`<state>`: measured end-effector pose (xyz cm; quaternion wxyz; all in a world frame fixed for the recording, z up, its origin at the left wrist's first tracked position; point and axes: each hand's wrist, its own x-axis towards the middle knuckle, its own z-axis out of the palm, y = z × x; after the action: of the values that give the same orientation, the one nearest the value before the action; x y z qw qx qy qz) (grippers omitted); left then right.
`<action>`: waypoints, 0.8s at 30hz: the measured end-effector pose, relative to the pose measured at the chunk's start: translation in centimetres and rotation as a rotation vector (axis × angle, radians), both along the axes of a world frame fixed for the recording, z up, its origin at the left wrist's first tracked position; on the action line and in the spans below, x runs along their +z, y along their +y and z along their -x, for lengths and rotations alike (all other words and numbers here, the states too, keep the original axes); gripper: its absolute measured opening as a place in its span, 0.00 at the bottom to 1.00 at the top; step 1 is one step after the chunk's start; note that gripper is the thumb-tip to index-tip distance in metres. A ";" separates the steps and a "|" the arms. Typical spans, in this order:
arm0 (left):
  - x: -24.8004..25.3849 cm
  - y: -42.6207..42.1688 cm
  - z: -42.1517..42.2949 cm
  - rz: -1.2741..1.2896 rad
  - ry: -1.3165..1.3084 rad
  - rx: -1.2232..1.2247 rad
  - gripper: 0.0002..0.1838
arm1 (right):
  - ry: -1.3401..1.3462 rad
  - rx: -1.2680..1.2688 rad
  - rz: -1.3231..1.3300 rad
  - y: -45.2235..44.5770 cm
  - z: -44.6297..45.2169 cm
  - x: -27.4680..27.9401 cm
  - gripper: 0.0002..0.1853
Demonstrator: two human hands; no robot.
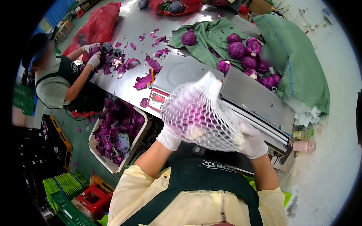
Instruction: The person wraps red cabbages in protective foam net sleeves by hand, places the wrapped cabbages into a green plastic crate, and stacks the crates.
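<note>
Green cloth apron (pixel 190 174): nearest my view.
Round purple cabbage (pixel 193 112): inside white mesh netting (pixel 225 124).
White-gloved right grip (pixel 253 141): clamped on netting.
White-gloved left grip (pixel 169 138): obscured; I can't tell.
Drop risk: loose netting slipping.

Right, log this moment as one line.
left hand: mostly hidden behind netted purple cabbage; right hand: gripping white mesh net; scale: on table; co-worker: hands among leaves

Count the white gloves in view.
4: one on the wearer's left hand, partly hidden by the white net; one on the right hand, holding that net; two on the co-worker, upper left: upper glove, lower glove.
</note>
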<state>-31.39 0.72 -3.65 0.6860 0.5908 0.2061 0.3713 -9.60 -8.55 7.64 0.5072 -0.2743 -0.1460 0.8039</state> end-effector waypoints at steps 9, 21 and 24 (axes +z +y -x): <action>6.1 -4.2 -11.7 0.213 -0.243 0.301 0.24 | 0.599 0.116 0.108 -7.1 -6.6 -2.3 0.13; 7.4 -6.4 -19.9 0.906 -0.599 0.313 0.24 | 0.177 -0.510 0.014 -10.4 -10.9 3.6 0.19; 9.0 -5.9 -21.0 1.001 -0.569 0.292 0.26 | 0.257 -0.481 0.011 -10.1 -10.6 1.0 0.18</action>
<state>-10.42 -5.14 5.36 0.8514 0.0382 0.2432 0.4632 0.98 -18.66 8.69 0.6965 -0.1997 -0.0067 0.6892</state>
